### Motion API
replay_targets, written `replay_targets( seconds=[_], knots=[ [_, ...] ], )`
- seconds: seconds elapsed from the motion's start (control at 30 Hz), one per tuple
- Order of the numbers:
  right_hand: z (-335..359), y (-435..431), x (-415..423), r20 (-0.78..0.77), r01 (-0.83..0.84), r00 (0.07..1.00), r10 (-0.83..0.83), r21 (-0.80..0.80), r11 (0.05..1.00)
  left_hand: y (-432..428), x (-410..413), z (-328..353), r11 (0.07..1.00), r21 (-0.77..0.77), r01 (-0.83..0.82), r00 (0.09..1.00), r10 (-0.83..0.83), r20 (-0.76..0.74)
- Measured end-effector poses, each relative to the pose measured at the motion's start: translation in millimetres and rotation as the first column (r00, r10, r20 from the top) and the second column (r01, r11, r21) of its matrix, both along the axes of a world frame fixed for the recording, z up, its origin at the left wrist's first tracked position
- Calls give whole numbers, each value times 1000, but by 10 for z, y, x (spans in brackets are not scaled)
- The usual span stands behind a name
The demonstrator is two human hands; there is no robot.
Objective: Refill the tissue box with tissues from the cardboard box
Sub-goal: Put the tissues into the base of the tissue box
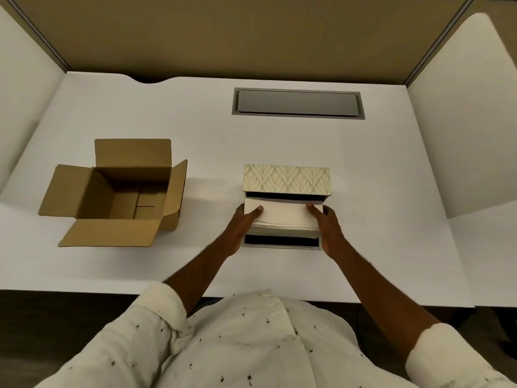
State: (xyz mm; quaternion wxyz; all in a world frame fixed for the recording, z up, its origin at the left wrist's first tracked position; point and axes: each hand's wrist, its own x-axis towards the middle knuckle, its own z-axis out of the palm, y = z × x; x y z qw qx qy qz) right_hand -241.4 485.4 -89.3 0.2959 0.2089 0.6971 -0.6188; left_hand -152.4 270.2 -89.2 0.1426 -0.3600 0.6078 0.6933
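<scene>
A stack of white tissues [282,218] is held between both my hands over the open tissue box [281,242], whose dark inside shows in front of and behind the stack. My left hand [242,223] grips the stack's left end, thumb on top. My right hand [327,228] grips the right end. The box's leaf-patterned lid [286,179] stands open behind the stack. The brown cardboard box [120,197] sits at the left with its flaps spread; its inside looks empty.
A white desk [279,141] carries everything, with a grey cable hatch [298,103] set into it at the back. White partitions stand left and right, a tan panel behind. The desk's front edge runs close to my body.
</scene>
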Motion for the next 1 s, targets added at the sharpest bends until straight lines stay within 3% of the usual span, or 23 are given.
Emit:
replay_targets(
  seconds=[0.17,0.3,0.7,1.0],
  knots=[
    [-50,156,51,-48,-53,997,58,96,994,20,121,0,992,-124,9,992,6,122],
    [-130,196,190,-46,-124,991,127,67,990,84,140,9,998,-60,-25,991,32,129],
    [-164,109,214,-81,-109,990,112,49,993,154,109,18,984,-8,-177,975,176,133],
    [-178,130,230,-72,-117,990,121,61,991,190,63,102,993,-106,-47,991,60,120]
  ],
)
